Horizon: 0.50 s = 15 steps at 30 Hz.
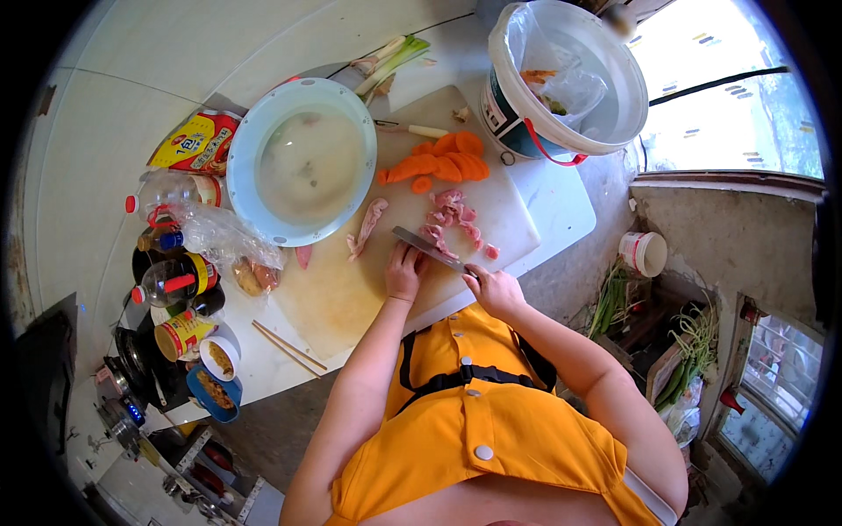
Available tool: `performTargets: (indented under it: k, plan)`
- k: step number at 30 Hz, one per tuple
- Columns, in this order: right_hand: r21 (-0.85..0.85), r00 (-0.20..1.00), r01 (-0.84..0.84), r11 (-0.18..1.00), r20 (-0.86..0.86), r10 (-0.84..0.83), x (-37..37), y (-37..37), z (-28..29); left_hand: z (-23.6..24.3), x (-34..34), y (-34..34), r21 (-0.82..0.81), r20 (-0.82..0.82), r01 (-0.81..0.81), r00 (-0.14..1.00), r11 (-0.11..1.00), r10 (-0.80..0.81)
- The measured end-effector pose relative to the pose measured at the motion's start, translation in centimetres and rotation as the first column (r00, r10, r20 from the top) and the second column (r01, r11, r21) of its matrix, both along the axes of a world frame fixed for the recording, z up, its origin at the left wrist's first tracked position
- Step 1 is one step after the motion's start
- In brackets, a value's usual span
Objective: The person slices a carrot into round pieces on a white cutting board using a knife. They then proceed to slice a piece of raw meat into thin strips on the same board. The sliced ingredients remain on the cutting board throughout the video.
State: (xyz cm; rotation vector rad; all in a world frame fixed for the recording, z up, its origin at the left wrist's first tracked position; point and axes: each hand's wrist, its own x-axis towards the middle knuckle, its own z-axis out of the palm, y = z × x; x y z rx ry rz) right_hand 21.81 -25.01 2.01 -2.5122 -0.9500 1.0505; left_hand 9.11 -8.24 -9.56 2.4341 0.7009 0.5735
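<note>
My right hand (495, 292) grips the handle of a kitchen knife (427, 245), its blade slanting up to the left across the cutting board (360, 298). My left hand (405, 273) is closed at the near side of the blade, fingers curled down to the board; what lies under them is hidden. Just beyond the blade are cut pieces of pink raw meat (452, 210). A longer strip of meat (367, 228) lies to their left. Farther back sits a pile of orange carrot slices (443, 162), with a pale root end (427, 131) behind it.
A pale blue basin (241, 167) of cloudy water stands left of the board. At the back right is a white bucket (579, 145) with a plastic bag inside. Bottles (175, 279), bowls (215, 393) and chopsticks (289, 346) lie on the left. Scallions (392, 66) rest by the wall.
</note>
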Motion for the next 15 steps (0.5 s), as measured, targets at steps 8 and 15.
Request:
performTargets:
  k: [8, 15]
  plan:
    - [0.087, 0.99, 0.116, 0.989, -0.095, -0.107, 1.2, -0.8, 0.6, 2.1, 0.5, 0.6, -0.062, 0.094, 0.103, 0.991, 0.993, -0.097]
    - [0.025, 0.992, 0.037, 0.999, -0.121, -0.034, -0.3, -0.2, 4.1, 2.1, 0.0, 0.3, -0.083, 0.066, 0.052, 0.997, 0.995, -0.047]
